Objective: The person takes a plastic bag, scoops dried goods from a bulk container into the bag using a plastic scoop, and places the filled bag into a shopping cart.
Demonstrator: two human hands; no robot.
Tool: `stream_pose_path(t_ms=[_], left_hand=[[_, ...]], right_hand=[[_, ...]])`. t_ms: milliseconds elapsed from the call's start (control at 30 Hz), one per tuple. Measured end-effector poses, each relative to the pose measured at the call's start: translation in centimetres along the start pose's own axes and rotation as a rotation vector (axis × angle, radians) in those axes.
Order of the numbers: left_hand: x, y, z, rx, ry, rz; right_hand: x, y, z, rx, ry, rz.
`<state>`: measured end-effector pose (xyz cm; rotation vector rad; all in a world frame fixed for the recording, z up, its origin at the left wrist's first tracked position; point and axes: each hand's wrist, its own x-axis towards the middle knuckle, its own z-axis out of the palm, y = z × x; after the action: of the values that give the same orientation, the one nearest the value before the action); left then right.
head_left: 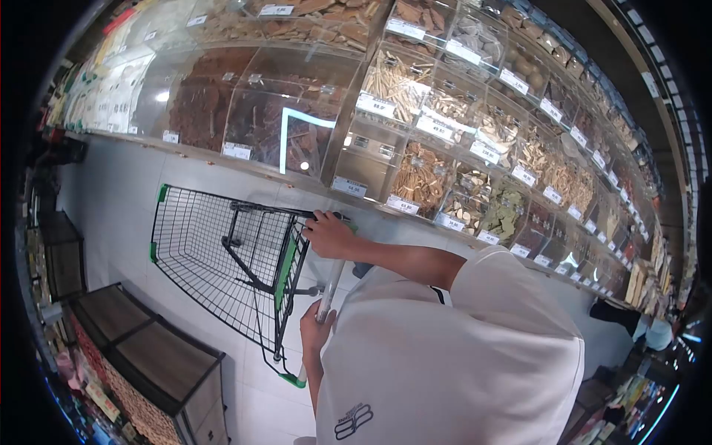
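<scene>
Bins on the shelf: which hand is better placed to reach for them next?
Probably the right hand: it rests on the cart nearer the bins, while the left hand holds the handle farther away.

Pale off-white top (452, 356), loose, plain. Short sleeve (493, 285) on right, ending above elbow. Dark looped logo (353, 423) printed on fabric, tiny lettering alongside, too small to read. Right hand (331, 234), left hand (315, 334): bare, ungloved.
</scene>
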<state>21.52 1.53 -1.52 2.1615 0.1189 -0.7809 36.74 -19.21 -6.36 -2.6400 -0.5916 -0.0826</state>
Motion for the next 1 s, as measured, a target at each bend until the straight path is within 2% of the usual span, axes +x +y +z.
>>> stream_pose_path(t_ms=[33, 67, 167, 233, 300, 333, 367, 400, 433, 500, 533, 567, 600, 633, 667, 700, 733, 767, 800, 833, 900, 1000], left_hand=[[1.7, 0.9, -0.6, 0.015, -0.062, -0.009], [2.9, 2.2, -1.0, 0.013, -0.030, 0.080], [6.4, 1.0, -2.9, 0.197, -0.058, 0.045], [6.9, 1.4, -4.8, 0.124, -0.083, 0.098], [7.9, -1.2, -6.4, 0.037, -0.079, 0.128], [9.4, -5.0, -7.3, 0.008, -0.088, 0.181], [11.4, -7.6, -8.1, -0.021, -0.115, 0.233], [10.6, -5.8, -8.9, 0.039, -0.060, 0.347], [13.8, -10.9, -10.6, -0.143, -0.186, 0.216], [12.4, -9.2, -10.0, -0.099, 0.015, 0.258], [12.6, -7.4, -11.8, -0.064, -0.142, 0.146], [14.7, -9.1, -11.5, -0.006, -0.032, -0.061], [15.9, -9.7, -12.1, 0.028, -0.028, -0.130], [16.7, -9.7, -12.6, 0.055, -0.076, -0.129], [17.4, -9.7, -12.8, 0.083, -0.115, -0.122], [18.1, -9.4, -12.8, 0.114, -0.149, -0.108], [18.5, -9.0, -12.7, 0.149, -0.193, -0.097], [18.9, -8.3, -12.3, 0.185, -0.239, -0.079], [19.4, -7.5, -11.7, 0.230, -0.285, -0.060], [19.7, -6.5, -10.8, 0.278, -0.336, -0.035], [19.6, -4.8, -8.4, 0.389, -0.447, 0.009], [17.9, -1.7, -3.4, 0.537, -0.603, 0.092]], right_hand=[[0.6, -0.3, 1.2, -0.013, 0.060, -0.006], [1.4, -0.8, 1.9, 0.058, 0.030, 0.014], [4.3, -1.9, 3.2, 0.185, 0.101, 0.047], [5.7, -2.8, 2.0, 0.291, 0.213, 0.027], [6.4, -3.9, 1.2, 0.349, 0.436, 0.066], [6.2, -4.3, 1.1, 0.366, 0.534, 0.071], [5.2, -4.4, -0.3, 0.395, 0.517, 0.097], [4.1, -4.1, -0.7, 0.384, 0.519, 0.150], [2.6, -3.8, -1.1, 0.370, 0.520, 0.216], [-1.6, -1.6, 0.0, 0.370, 0.386, 0.475], [-5.1, -0.5, 0.9, 0.383, 0.314, 0.615], [-9.4, -0.2, 1.1, 0.326, 0.237, 0.802], [-13.7, -0.5, 1.5, 0.292, 0.156, 0.974], [-18.5, -0.8, 2.7, 0.382, 0.221, 1.208], [-23.2, -0.7, 7.1, 0.238, 0.464, 1.360], [-27.6, -3.8, 6.6, 0.259, 0.698, 1.567], [-32.7, -5.0, 9.2, 0.222, 0.641, 1.752], [-36.6, -8.6, 10.3, 0.409, 0.907, 2.103], [-40.4, -12.5, 11.6, 0.441, 0.918, 2.286], [-44.1, -16.3, 14.6, 0.506, 0.892, 2.402], [-47.3, -25.4, 15.7, 0.689, 0.862, 2.650], [-49.5, -35.2, 20.7, 0.773, 0.818, 2.764]])
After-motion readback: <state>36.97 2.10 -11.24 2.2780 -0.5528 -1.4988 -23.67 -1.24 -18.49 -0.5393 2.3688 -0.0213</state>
